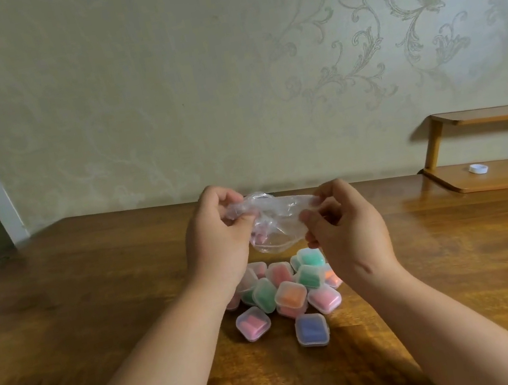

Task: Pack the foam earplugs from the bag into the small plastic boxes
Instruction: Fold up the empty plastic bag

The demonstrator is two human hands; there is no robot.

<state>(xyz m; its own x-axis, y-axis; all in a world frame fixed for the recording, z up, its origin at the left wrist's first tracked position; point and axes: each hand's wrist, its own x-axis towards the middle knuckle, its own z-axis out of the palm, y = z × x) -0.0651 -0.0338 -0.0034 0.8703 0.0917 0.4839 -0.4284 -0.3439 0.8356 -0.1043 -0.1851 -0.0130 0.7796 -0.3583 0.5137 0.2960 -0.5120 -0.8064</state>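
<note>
A clear, crumpled plastic bag (272,223) hangs above the wooden table, stretched between both hands. My left hand (215,233) pinches its left end and my right hand (342,220) pinches its right end. A faint pink shape shows inside the bag near my left hand. Below the bag lies a pile of several small clear plastic boxes (288,291) holding pink, green and orange earplugs. A pink-filled box (253,323) and a blue-filled box (312,329) sit at the near edge of the pile.
The wooden table (96,305) runs back to a patterned wall. A small wooden shelf stand (489,150) sits at the back right with a white cap (478,168) on its lower board.
</note>
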